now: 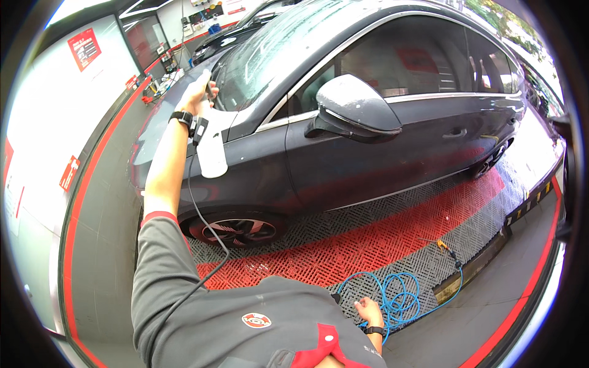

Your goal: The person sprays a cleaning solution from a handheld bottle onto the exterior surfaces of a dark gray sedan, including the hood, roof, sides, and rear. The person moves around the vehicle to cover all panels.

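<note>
My left hand (199,94) is raised over the front fender of a dark grey car (257,161), its fingers closed around the neck of a white spray bottle (212,154). The bottle hangs below the hand, in front of the fender. A black wrist strap and a small black device with a cable (199,131) are at that wrist. Low on the right, my right hand (369,310) hangs beside my body with loosely bent fingers and nothing seen in it; a black band is on the wrist. Droplets dot the side mirror (352,103), and the windshield (262,55) looks wet.
A coiled blue air hose (400,294) lies on the grating by my right hand, leading to an orange blow gun (441,245). Red and grey grating (331,248) runs alongside the car. Another dark car (230,41) stands beyond. A white wall with red signs is on the left.
</note>
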Available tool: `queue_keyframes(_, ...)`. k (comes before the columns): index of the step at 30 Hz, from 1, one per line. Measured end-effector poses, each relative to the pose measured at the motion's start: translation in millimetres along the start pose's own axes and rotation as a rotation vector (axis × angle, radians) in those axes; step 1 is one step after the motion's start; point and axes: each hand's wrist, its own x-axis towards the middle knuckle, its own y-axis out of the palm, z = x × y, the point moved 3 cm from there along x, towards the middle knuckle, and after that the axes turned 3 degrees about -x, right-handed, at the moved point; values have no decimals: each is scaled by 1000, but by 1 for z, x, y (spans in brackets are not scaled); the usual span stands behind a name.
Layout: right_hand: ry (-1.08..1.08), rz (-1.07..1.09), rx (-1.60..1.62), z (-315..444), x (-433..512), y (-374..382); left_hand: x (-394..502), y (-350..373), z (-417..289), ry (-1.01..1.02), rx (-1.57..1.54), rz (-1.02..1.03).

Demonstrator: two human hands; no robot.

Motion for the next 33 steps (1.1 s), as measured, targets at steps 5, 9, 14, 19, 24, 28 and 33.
queue_keyframes(5,-83,-44,83,21,22,-20,-34,6,-4,5,142,76)
queue_keyframes(9,-125,-103,125,33,26,-27,-73,28,49,-45,18,200)
queue_keyframes(14,-106,-23,31,38,20,-25,-128,77,138,-244,87,299)
queue_keyframes(19,-172,11,-39,63,17,-39,-212,122,216,-266,-41,288)
queue_keyframes(24,-516,-102,121,159,27,-72,-290,191,260,-243,-65,228)
queue_keyframes(28,-869,-170,271,252,47,-87,-356,238,264,-32,-13,501)
queue_keyframes(33,-925,-443,536,287,80,-86,-382,278,253,127,31,567)
